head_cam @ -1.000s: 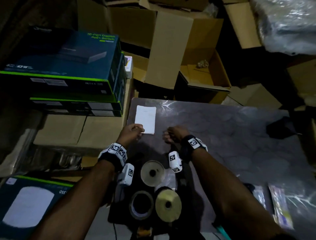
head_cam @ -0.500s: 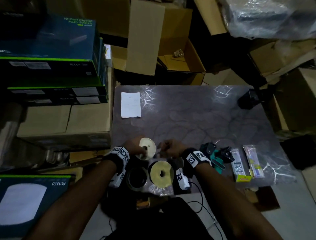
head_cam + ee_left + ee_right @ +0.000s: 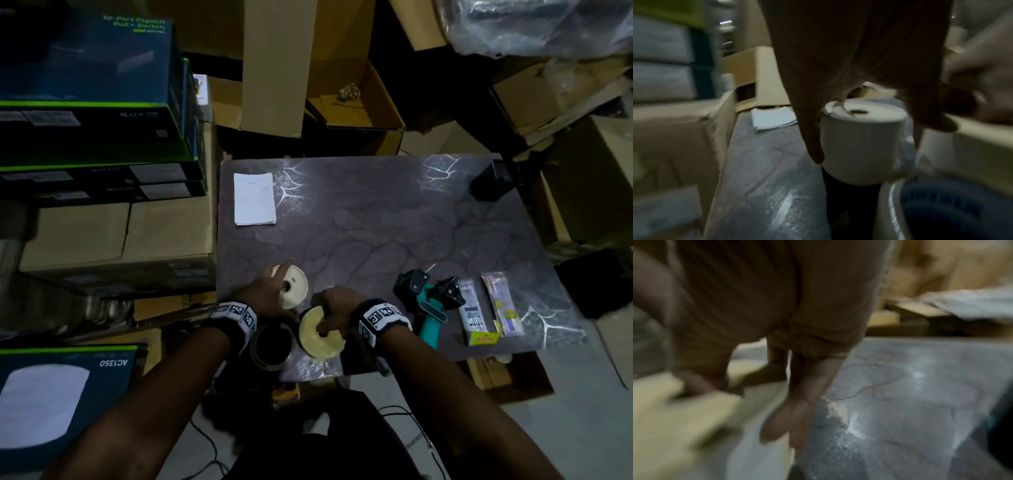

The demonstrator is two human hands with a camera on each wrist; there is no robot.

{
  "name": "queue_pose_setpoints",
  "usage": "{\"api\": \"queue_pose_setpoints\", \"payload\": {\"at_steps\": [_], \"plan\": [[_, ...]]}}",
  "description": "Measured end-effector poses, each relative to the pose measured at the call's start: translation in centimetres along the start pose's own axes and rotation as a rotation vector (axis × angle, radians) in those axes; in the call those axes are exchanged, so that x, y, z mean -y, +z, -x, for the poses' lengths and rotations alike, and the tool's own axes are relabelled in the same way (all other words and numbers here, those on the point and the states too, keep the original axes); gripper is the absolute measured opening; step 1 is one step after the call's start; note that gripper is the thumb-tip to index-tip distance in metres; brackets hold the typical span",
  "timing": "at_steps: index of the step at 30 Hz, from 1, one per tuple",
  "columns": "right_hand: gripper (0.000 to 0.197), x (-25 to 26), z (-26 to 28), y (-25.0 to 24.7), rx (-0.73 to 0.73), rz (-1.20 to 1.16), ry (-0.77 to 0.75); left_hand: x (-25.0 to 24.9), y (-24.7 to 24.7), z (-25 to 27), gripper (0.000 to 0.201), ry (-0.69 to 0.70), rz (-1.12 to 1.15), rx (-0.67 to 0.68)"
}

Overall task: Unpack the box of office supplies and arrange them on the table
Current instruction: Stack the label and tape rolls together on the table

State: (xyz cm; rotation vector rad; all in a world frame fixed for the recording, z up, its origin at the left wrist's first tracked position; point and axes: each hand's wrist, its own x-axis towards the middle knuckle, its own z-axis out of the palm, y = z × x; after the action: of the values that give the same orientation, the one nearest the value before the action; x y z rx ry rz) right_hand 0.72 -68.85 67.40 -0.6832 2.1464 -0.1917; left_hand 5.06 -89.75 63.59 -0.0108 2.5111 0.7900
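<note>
A: Rolls are gripped. The white roll (image 3: 294, 287) is clasped from above by the left hand (image 3: 270, 295).

B: The yellow roll (image 3: 320, 334), just beside it on the table (image 3: 376, 222), is grasped by the right hand (image 3: 337, 305).

1. Two paper rolls: one white (image 3: 294, 287), one yellowish (image 3: 320, 337).
2. One tape ring (image 3: 272, 346).
3. One tape dispenser (image 3: 428, 301).
4. Two sealed packets (image 3: 474, 315) (image 3: 501, 303).
5. One paper sheet (image 3: 254, 198).
6. Two hands (image 3: 265, 296) (image 3: 339, 305).
</note>
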Motion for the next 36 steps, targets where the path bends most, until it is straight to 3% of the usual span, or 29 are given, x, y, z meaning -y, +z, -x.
{"api": "queue_pose_setpoints", "payload": {"at_steps": [5, 10, 12, 14, 16, 17, 25, 28, 32, 36], "plan": [[0.037, -0.9, -0.2, -1.3, -0.226, 0.007, 0.088, -0.7, 0.4, -0.3, 0.100, 0.047, -0.124, -0.143], [0.045, -2.4, -0.4, -3.8, -0.405, -0.133, 0.322, -1.2, 0.0, -1.2, 0.100, -0.013, 0.026, -0.283], [0.062, -2.7, -0.6, -4.1, -0.424, -0.173, 0.324, -1.4, -0.1, -1.8, 0.106, -0.046, 0.036, -0.262], [0.096, -2.8, -0.9, -3.6, -0.377, -0.166, 0.266, -1.7, -0.1, -2.4, 0.115, -0.076, -0.005, -0.213], [0.126, -2.9, -1.4, -2.6, -0.315, -0.056, 0.252, -2.0, -0.1, -2.6, 0.120, -0.114, -0.063, -0.176], [0.131, -3.1, -1.9, -2.0, -0.310, -0.003, 0.250, -2.1, -0.1, -2.7, 0.121, -0.123, -0.085, -0.167], [0.122, -4.8, -4.0, -3.7, -0.423, -0.017, 0.205, -2.9, -2.2, -4.3, 0.105, -0.153, -0.080, -0.218], [0.123, -5.7, -5.5, -6.4, -0.471, -0.076, 0.239, -3.7, -3.6, -6.5, 0.106, -0.183, 0.024, -0.271], [0.119, -7.1, -8.0, -11.2, -0.545, -0.203, 0.273, -5.6, -6.4, -11.2, 0.100, -0.186, 0.096, -0.459], [0.115, -7.8, -11.4, -15.8, -0.595, -0.231, 0.298, -7.2, -10.0, -16.5, 0.106, -0.315, 0.110, -0.517]]}}
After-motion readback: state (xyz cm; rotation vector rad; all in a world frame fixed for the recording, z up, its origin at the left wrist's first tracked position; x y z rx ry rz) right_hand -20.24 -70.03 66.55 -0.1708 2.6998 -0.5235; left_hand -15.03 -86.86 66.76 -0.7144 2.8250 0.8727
